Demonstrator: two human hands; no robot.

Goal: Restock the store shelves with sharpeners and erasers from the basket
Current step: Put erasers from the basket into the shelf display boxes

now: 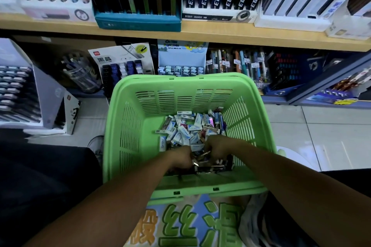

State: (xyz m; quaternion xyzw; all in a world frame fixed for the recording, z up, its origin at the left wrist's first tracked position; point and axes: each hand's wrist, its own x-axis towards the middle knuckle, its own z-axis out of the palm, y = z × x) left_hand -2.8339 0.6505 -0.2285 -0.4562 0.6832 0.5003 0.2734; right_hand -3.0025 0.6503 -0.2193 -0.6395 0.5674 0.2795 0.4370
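Observation:
A green plastic basket (124,126) stands on the floor in front of me. Its bottom holds a heap of small boxed erasers (188,128) in white, blue and pink, with dark small items, perhaps sharpeners (212,167), at the near side. Both my hands are down inside the basket at the near edge of the heap. My left hand (180,158) has its fingers curled down among the dark items. My right hand (217,147) is curled too, over the erasers and dark pieces. What each hand holds is hidden by the fingers.
A wooden shelf (200,32) above carries boxes of pencils. The low shelf behind the basket holds lead refill displays (122,66), pens (236,62) and a clear tub (80,74). Tiled floor (321,130) lies to the right. A printed sheet (192,224) lies by my knees.

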